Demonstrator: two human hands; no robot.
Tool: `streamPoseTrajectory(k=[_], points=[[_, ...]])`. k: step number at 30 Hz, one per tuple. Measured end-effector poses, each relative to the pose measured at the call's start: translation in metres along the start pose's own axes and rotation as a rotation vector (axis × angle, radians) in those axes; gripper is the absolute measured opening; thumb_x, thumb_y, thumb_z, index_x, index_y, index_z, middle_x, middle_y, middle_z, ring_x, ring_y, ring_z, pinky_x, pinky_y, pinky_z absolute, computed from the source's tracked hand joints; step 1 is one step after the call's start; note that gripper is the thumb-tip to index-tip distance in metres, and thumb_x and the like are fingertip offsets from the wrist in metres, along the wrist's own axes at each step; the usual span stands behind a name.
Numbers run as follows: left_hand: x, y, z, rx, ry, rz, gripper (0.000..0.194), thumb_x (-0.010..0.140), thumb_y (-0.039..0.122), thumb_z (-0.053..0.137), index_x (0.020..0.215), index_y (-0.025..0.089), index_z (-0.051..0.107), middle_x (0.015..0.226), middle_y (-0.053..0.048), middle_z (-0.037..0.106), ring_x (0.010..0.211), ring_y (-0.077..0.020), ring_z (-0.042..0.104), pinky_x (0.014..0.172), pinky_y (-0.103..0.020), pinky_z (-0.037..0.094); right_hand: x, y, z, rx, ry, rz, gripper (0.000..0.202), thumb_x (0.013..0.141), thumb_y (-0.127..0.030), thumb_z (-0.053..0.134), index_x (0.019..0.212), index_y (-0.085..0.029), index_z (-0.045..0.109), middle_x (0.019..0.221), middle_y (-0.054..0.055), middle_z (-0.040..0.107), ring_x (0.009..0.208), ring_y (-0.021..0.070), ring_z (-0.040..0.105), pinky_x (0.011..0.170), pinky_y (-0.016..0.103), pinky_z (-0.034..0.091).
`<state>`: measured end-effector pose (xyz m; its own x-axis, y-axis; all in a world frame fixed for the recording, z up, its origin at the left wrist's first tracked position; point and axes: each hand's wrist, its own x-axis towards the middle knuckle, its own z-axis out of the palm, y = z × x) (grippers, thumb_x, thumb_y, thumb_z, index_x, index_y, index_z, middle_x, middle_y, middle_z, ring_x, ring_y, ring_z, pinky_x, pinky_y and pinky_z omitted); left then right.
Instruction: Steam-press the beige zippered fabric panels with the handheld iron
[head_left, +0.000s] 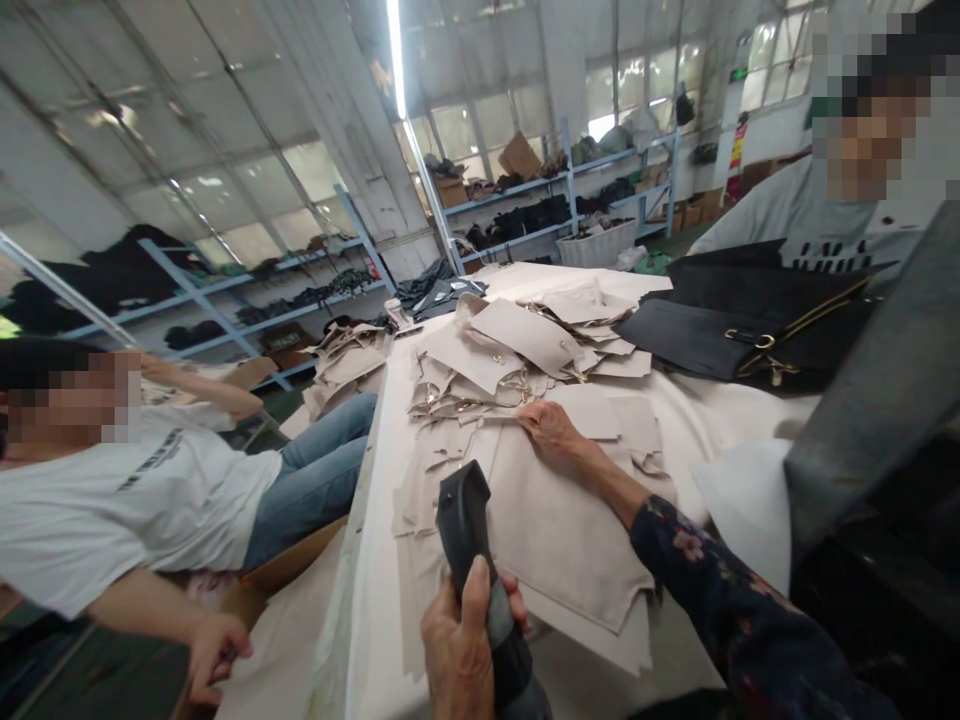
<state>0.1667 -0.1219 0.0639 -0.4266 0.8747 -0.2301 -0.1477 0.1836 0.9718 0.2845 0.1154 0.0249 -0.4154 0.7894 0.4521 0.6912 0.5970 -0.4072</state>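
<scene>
My left hand is wrapped around a black handheld tool, its thumb lying along the body. The tool has a flared, flat head pointing away from me; its exact kind is not clear. My right hand, below a dark flowered sleeve, pinches the upper edge of a beige fabric panel. That panel lies on a stack of similar pieces, with the tool's head just left of it. Beyond my right hand is a heap of beige pieces with small gold-coloured metal fittings.
Black bag pieces with gold hardware lie at the right, beside a person in a grey shirt. A grey metal post stands close on the right. Left of the white table, a seated person reaches towards a cardboard box. Loaded shelves line the back.
</scene>
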Motion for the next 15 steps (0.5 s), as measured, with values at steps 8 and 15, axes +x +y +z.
streamPoseTrajectory(k=[8,15], points=[[0.012,0.005,0.031,0.094,-0.071,-0.011,0.043,0.071,0.056,0.057,0.068,0.013,0.058,0.045,-0.003,0.056,0.036,-0.0089,0.045,0.035,-0.018,0.034,-0.021,-0.003,-0.012,0.470,-0.151,-0.136,0.025,0.082,-0.019,0.039,0.059,-0.015,0.047,0.056,-0.004,0.037,0.053,0.0082,0.035,0.050,0.020,0.025],[0.019,0.009,0.032,0.120,0.047,0.017,0.044,0.069,0.057,0.060,0.072,0.013,0.059,0.048,-0.002,0.057,0.036,-0.0091,0.045,0.035,-0.018,0.034,-0.029,-0.009,-0.023,0.693,-0.298,-0.137,0.023,0.077,-0.022,0.043,0.056,-0.016,0.040,0.053,-0.006,0.030,0.048,0.0065,0.027,0.043,0.019,0.019]])
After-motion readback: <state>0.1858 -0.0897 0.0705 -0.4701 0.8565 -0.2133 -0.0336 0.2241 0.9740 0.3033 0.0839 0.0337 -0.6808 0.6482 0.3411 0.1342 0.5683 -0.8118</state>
